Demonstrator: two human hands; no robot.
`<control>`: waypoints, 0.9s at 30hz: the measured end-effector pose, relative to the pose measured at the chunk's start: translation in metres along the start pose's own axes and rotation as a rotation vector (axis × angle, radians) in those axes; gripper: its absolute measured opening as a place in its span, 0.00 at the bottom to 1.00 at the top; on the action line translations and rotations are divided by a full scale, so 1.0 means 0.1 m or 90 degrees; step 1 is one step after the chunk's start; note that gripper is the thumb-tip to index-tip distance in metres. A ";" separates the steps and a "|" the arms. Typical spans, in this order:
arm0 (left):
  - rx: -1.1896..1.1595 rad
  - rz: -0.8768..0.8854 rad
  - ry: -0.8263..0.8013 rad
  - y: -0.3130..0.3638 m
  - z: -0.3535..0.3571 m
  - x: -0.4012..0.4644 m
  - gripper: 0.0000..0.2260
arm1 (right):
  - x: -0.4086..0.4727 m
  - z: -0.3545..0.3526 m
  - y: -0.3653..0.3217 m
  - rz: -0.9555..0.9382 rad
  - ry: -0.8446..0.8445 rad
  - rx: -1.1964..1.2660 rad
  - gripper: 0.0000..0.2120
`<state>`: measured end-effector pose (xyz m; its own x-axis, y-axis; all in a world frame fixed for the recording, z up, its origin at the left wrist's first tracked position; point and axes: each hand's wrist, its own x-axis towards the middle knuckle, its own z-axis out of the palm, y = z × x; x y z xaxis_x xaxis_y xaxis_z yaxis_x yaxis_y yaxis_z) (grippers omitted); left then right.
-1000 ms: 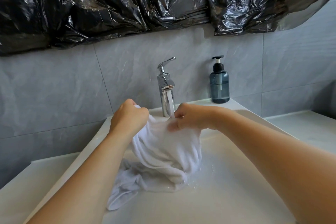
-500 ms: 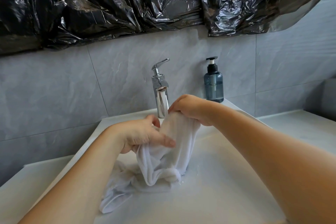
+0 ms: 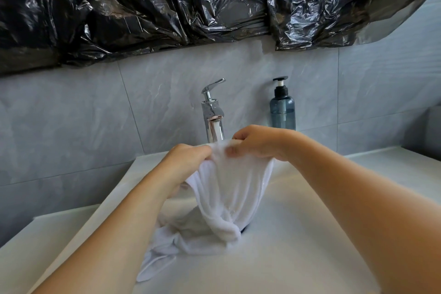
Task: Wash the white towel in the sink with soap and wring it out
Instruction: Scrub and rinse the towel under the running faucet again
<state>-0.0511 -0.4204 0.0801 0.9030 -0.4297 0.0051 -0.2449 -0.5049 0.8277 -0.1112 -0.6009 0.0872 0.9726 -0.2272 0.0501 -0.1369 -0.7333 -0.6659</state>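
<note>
The wet white towel [image 3: 229,198] hangs bunched over the white sink [image 3: 298,246], its lower end trailing on the basin floor toward the left. My left hand [image 3: 188,162] grips the towel's upper edge from the left. My right hand [image 3: 257,142] pinches the same edge just beside it, right under the chrome faucet [image 3: 213,114]. The two hands nearly touch. A blue soap pump bottle [image 3: 282,108] stands on the sink's back rim, behind my right hand.
Grey tiled wall rises behind the sink, with crumpled black plastic sheeting [image 3: 191,2] taped across its top. White counter ledges [image 3: 393,164] flank the basin on both sides. The drain is mostly hidden under the towel.
My left hand has risen from lower on the towel to its upper edge, next to my right hand. The towel now hangs more spread between both hands.
</note>
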 end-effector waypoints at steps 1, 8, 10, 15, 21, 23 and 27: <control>0.014 0.011 -0.033 0.00 -0.01 -0.01 0.07 | 0.02 0.01 0.00 -0.004 0.011 0.009 0.06; 0.074 0.011 -0.017 -0.14 0.06 0.09 0.20 | 0.07 0.01 0.04 0.006 0.110 0.151 0.11; -0.016 0.026 0.095 -0.17 0.06 0.19 0.16 | 0.07 0.00 0.03 0.023 0.144 0.202 0.12; -0.311 0.038 0.060 -0.09 0.19 0.15 0.02 | 0.09 -0.06 0.03 0.129 0.250 0.328 0.06; -0.371 0.022 -0.065 -0.08 0.35 0.00 0.09 | -0.01 -0.07 0.03 0.163 0.249 0.219 0.11; -0.385 0.011 -0.072 -0.07 0.39 -0.02 0.08 | -0.03 -0.04 0.03 0.166 0.217 0.125 0.13; -0.400 -0.012 -0.026 -0.06 0.41 0.00 0.03 | -0.02 -0.02 0.03 0.154 0.179 0.069 0.12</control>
<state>-0.0636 -0.4478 0.0522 0.8882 -0.4588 -0.0239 0.0360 0.0177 0.9992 -0.1136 -0.6035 0.0867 0.8231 -0.5630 0.0745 -0.3207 -0.5690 -0.7572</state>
